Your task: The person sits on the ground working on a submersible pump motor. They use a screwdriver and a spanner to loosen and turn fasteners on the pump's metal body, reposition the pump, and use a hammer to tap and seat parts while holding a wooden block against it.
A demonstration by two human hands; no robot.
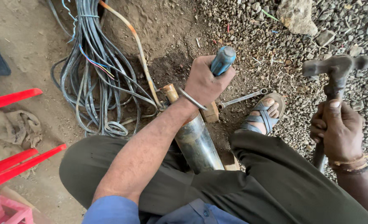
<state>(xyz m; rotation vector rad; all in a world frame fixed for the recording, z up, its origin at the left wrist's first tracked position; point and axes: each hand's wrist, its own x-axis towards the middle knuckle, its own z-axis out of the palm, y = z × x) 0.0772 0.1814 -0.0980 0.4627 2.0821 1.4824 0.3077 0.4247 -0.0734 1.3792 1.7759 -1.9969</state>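
Person's sitting on the ground with a steel pump (197, 143) clamped between their knees, which keeps the long cylinder from rolling around on the dirt. The left hand (204, 83) is wrapped tight around a blue-handled screwdriver (222, 60), fingers fully closed on the grip, and it's held upright right over the top end of the pump, so the tip looks set against something there, though the hand hides the tip and I can't see what it's touching. The right hand (337, 128) is closed around the shaft of a hammer (336, 68), gripped about midway, head raised off to the side over the gravel and well apart from the screwdriver. That pairing reads like the screwdriver is being used as a chisel or punch, just my guess. A small wood block (211, 113) sits under the pump's upper end, probably to prop it off the ground. A spanner (243, 98) lies on the dirt just beside the block, near the sandalled foot (262, 114). A brass-looking fitting (171, 93) sticks out near the pump's top, next to where a big coil of cables (94, 74) comes in. Red plastic legs (13, 161) and a rag (20, 124) sit off to the left.
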